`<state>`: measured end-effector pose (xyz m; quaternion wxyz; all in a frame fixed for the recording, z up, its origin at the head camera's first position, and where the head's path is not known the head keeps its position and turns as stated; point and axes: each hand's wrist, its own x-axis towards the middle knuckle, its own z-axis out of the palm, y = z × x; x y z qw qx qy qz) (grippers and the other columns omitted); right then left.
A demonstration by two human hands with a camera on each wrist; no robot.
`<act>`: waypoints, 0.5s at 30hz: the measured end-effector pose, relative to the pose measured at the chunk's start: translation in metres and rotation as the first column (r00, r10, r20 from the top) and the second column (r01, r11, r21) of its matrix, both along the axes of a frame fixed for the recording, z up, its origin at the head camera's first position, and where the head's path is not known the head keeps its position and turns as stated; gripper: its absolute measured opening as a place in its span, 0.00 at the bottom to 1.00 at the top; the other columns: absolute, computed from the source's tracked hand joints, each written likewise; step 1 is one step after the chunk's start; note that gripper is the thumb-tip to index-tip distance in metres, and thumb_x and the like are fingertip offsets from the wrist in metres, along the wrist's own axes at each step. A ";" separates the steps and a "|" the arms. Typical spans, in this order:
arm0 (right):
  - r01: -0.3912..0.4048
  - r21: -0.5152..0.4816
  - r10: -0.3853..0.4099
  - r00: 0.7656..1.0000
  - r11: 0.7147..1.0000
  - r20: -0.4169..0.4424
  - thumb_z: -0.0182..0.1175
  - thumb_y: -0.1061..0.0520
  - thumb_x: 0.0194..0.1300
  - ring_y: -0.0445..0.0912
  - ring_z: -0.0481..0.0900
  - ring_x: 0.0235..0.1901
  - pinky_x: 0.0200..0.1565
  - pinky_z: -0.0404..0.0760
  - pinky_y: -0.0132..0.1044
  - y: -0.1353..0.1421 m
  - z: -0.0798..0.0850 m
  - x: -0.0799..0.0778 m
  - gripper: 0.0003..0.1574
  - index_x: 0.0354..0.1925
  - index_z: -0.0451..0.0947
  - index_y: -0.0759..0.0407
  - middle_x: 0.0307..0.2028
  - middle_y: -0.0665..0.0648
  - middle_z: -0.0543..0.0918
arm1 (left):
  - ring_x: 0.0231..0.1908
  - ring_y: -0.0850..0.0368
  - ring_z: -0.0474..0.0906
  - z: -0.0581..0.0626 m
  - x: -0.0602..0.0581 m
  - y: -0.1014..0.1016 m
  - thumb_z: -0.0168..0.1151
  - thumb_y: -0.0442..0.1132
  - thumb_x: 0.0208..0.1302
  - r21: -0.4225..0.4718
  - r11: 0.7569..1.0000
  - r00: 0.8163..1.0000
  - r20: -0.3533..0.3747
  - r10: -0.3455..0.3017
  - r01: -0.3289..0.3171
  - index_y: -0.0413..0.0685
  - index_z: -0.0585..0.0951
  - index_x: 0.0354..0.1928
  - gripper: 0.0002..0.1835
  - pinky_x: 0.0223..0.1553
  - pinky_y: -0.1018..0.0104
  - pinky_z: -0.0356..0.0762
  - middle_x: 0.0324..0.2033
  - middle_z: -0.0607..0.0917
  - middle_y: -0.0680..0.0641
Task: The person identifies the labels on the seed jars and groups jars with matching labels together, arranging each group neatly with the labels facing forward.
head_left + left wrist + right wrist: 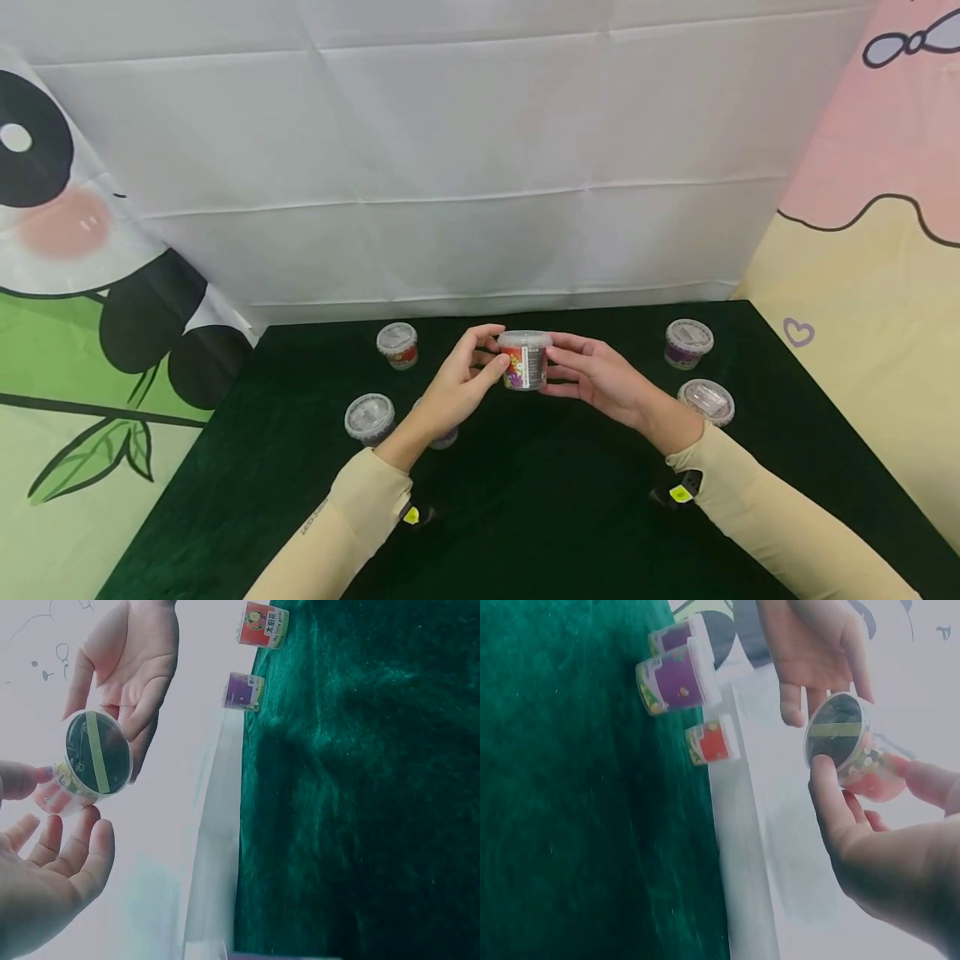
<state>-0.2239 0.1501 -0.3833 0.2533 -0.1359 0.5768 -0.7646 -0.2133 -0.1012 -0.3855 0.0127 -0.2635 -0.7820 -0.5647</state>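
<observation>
A small clear plastic tub point(524, 360) with a lid and a colourful printed label is raised between both hands over the table. My left hand point(461, 379) grips its left side, thumb at the front. On the opposite side my right hand point(603, 379) holds it between thumb and fingers. In the left wrist view the tub's point(98, 754) round dark end shows a pale green strip across it. The right wrist view shows that same tub point(836, 735) with a right fingertip against its round end.
On the dark green cloth point(540, 500), at left, stand a red-labelled tub point(397, 345), another lidded tub point(371, 418) and one partly behind the left wrist point(444, 437). Two more tubs point(687, 342) point(707, 402) are at right. A white cloth point(465, 167) hangs behind.
</observation>
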 end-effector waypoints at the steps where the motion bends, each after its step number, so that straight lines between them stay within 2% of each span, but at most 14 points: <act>1: -0.002 0.000 0.002 1.000 1.000 0.008 0.53 0.55 0.79 0.51 0.78 0.57 0.58 0.79 0.45 -0.002 0.000 0.001 0.36 0.77 0.53 0.64 0.68 0.65 0.65 | 0.51 0.49 0.75 0.000 0.001 -0.002 0.55 0.40 0.78 0.000 1.000 1.000 0.005 0.003 -0.003 0.50 0.66 0.70 0.23 0.46 0.60 0.79 0.55 0.72 0.43; 7: -0.024 0.002 0.024 1.000 1.000 0.014 0.52 0.56 0.80 0.52 0.77 0.58 0.60 0.77 0.46 -0.009 -0.001 0.003 0.34 0.76 0.55 0.64 0.67 0.65 0.67 | 0.52 0.49 0.75 -0.002 0.003 -0.011 0.54 0.42 0.79 -0.001 1.000 0.999 0.045 0.000 0.000 0.53 0.66 0.70 0.22 0.49 0.57 0.80 0.56 0.71 0.43; 15: -0.039 0.035 0.039 0.999 0.999 -0.014 0.52 0.46 0.80 0.53 0.75 0.60 0.62 0.76 0.47 -0.015 -0.001 0.003 0.39 0.77 0.54 0.63 0.68 0.66 0.66 | 0.50 0.47 0.75 -0.006 0.005 -0.018 0.53 0.41 0.79 0.005 1.000 0.998 0.061 -0.012 0.012 0.51 0.64 0.71 0.23 0.49 0.59 0.80 0.56 0.70 0.41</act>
